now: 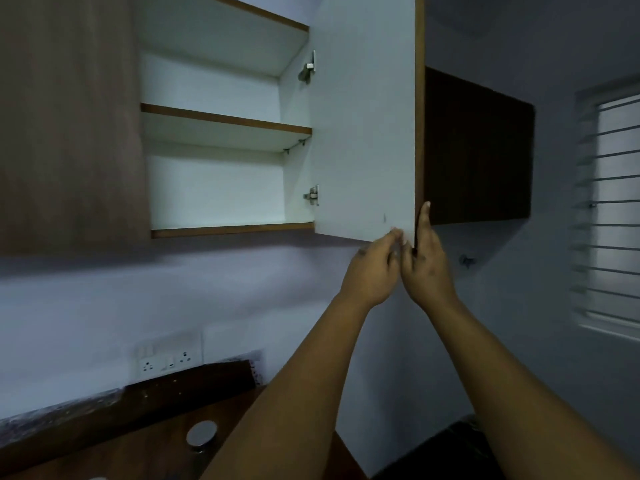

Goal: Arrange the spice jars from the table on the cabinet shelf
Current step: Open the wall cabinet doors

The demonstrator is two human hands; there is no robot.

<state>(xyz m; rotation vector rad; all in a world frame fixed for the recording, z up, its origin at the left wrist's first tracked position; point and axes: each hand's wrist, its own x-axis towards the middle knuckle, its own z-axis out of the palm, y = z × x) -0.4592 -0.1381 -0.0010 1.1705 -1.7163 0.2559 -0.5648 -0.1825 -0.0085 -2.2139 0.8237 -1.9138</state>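
Both hands are up at the door's [363, 116] bottom corner: left hand [372, 268] pinching the edge, right hand [427, 265] flat along it, fingers straight. I'd swing it fully wide before fetching. One jar [202, 434] sits on the table [104, 455] well below the door; shelves [225, 121] look bare.

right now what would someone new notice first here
The open cabinet fills the upper left, its white shelves bare, with its door swung wide in the centre. Both hands meet at the door's lower corner: the left hand at its bottom edge, the right hand with a finger up along its side edge. Low down, a round metal lid shows on the wooden table.
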